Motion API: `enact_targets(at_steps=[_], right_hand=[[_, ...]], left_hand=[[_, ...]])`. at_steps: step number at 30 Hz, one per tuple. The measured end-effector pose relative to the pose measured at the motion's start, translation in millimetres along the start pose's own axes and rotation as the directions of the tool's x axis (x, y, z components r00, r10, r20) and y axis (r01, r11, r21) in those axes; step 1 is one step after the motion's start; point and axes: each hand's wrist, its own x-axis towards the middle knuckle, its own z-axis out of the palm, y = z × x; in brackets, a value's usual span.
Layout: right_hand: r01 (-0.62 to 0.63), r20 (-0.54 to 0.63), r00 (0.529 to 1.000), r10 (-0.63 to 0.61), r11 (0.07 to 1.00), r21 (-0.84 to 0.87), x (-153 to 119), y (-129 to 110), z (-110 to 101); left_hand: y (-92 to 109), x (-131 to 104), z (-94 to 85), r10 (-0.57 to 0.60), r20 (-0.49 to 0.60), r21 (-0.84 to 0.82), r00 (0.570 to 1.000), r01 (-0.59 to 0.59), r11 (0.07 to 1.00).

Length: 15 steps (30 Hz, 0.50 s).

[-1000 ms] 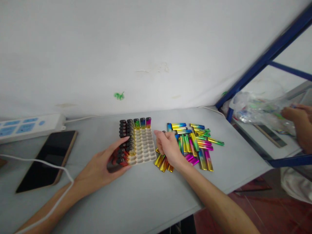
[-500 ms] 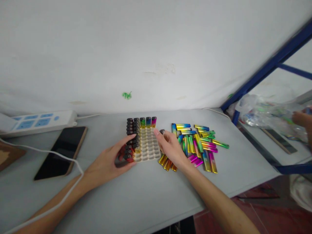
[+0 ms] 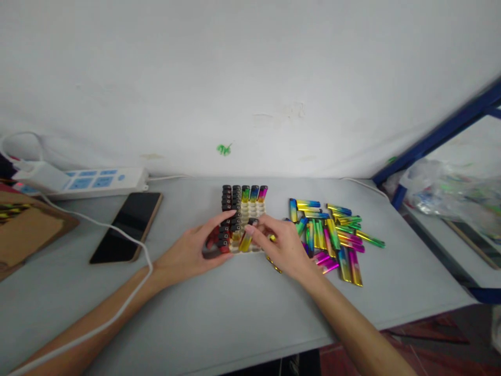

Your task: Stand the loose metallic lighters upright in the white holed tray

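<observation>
A pale tray (image 3: 256,209) with rows of round holes stands on the grey table. Black-topped lighters (image 3: 227,200) stand upright in its left columns, and green, blue and pink ones (image 3: 254,194) fill part of the back row. My left hand (image 3: 195,243) curves around the tray's left side, fingers against the lighters there. Between the fingertips of my right hand (image 3: 279,240) is a tilted yellow lighter (image 3: 246,240), over the tray's front holes. Right of the tray, shiny multicoloured lighters (image 3: 331,235) lie in a loose pile, partly behind my right hand.
At the left are a black phone (image 3: 127,227), a white power strip (image 3: 105,181) and a cardboard box (image 3: 31,230). A white cable (image 3: 117,236) hangs across my left forearm. On the right, plastic bags (image 3: 434,183) lie beyond a blue metal frame (image 3: 438,141).
My right hand has moved to the tray's front with a yellow lighter now showing in its fingers. The view has shifted, and the other person's hand at the right edge is gone.
</observation>
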Motion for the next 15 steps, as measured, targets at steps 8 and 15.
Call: enact_targets(at_steps=[8, 15], right_hand=[[0.189, 0.119, 0.98, -0.161, 0.943, -0.274, -3, 14, 7], [0.291, 0.178, 0.956, -0.232, 0.823, -0.488, -1, 4, 21]], left_hand=[[-3, 0, 1.9, 0.005, 0.011, -0.02, 1.0, -0.004, 1.0], [-1, 0, 0.7, 0.014, 0.015, 0.006, 1.0, -0.014, 1.0]])
